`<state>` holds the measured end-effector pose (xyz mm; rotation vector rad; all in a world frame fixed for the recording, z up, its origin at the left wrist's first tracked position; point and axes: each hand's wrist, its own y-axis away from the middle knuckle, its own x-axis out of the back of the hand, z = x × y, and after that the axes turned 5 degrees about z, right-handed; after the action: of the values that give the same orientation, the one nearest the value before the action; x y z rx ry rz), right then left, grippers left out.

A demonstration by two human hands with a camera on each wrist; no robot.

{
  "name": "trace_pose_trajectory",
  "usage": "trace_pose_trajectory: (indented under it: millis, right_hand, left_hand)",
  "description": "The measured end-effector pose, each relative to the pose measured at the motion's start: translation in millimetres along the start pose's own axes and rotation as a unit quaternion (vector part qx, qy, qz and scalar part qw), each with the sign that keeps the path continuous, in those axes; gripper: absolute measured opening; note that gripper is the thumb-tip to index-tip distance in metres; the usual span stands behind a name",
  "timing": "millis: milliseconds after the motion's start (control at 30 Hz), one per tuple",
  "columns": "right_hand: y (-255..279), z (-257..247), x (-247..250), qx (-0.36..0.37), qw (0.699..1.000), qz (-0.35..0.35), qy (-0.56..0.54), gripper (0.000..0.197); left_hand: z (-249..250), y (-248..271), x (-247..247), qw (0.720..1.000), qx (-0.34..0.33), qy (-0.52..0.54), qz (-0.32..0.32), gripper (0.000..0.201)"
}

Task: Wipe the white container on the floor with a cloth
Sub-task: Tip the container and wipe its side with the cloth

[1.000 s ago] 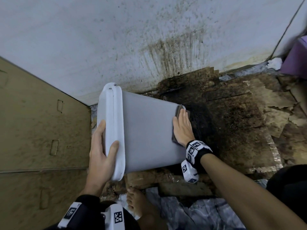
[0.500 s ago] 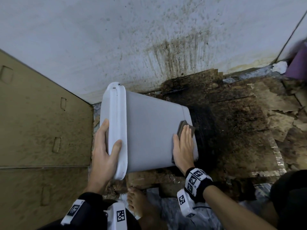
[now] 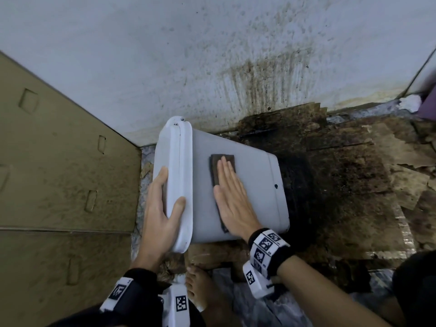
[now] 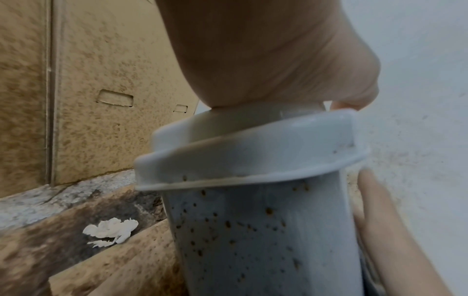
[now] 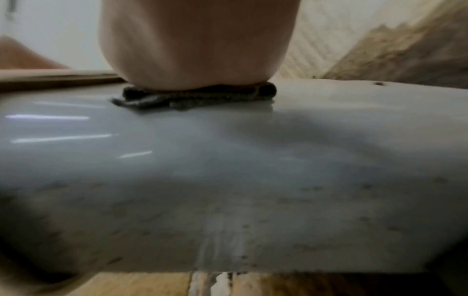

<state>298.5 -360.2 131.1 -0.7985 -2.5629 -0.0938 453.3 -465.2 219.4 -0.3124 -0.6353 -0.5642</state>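
The white container (image 3: 250, 182) is tipped over to the left on the floor, its lidded top (image 3: 177, 180) pointing left. My left hand (image 3: 162, 208) grips the lid's rim, thumb on the near face, fingers behind. A dark folded cloth (image 3: 218, 171) lies on the container's upper side, and my right hand (image 3: 232, 197) presses flat on it with straight fingers. In the left wrist view the container (image 4: 266, 230) shows brown specks on its side below the rim. The right wrist view has the cloth (image 5: 197, 94) squashed under my palm on the glossy container wall (image 5: 228, 160).
A stained white wall (image 3: 212, 55) stands right behind the container. A cardboard box (image 3: 59, 173) walls off the left side. Dirty, peeling cardboard (image 3: 342, 173) covers the floor to the right. My bare foot (image 3: 200, 286) is just below the container. White scrap (image 4: 111, 230) lies on the floor.
My right hand slid the cloth from the container's base end leftward to the middle of its side, near the lid. The left hand kept its grip on the rim.
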Motion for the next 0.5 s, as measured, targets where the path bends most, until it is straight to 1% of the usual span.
trace_pose_trajectory:
  millis: [67,133,233,300,400,500]
  right_hand:
    - [-5,21,2,-0.075,0.997,0.016,0.004,0.062]
    - [-10,27,4,-0.131,0.991,0.025,0.002,0.061]
    - [-14,13,0,-0.158,0.987,0.028,0.003,0.06]
    - [-14,-3,-5,-0.141,0.99,0.03,-0.007,0.059]
    - [-12,-20,-11,-0.077,0.997,0.02,-0.022,0.06]
    - [-15,-16,-7,-0.03,0.999,0.012,-0.027,0.059]
  left_hand:
    - [-2,0,1,1.0,0.005,0.009,0.004,0.076]
    - [-4,0,1,1.0,0.001,0.008,0.004,0.075]
    - [-5,0,1,1.0,-0.002,0.005,0.005,0.076]
    - [-3,1,-1,1.0,-0.004,0.005,0.003,0.076]
    - [2,1,-3,1.0,-0.014,0.0,-0.001,0.074]
    - [6,1,-5,1.0,-0.016,0.002,-0.004,0.07]
